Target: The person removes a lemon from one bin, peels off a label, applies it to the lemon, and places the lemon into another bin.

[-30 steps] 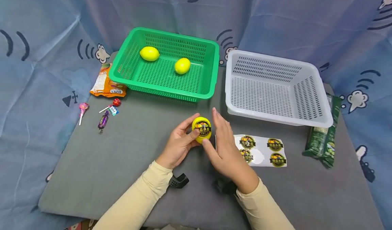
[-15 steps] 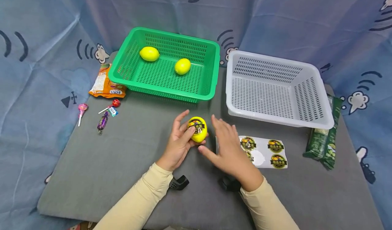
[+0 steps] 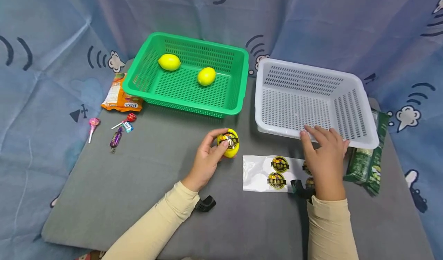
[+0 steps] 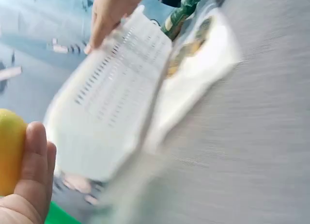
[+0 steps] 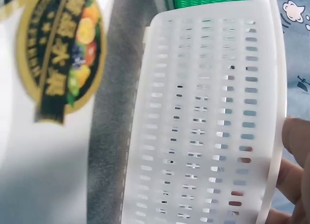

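My left hand grips a yellow lemon with a round black-and-gold sticker on it, just above the grey mat; the left wrist view shows the lemon beside my thumb. My right hand holds the near rim of the white basket, fingers curled over the edge. The basket holds nothing and looks slightly tilted. A white sticker sheet with round stickers lies under my right wrist. The green basket holds two plain lemons.
An orange snack packet, two lollipops and a purple candy lie at the left. A green packet lies right of the white basket. Blue printed cloth surrounds the grey mat.
My right hand left the lemon and moved right to take the white basket's near rim; the basket shifted slightly. The left hand keeps hold of the stickered lemon.
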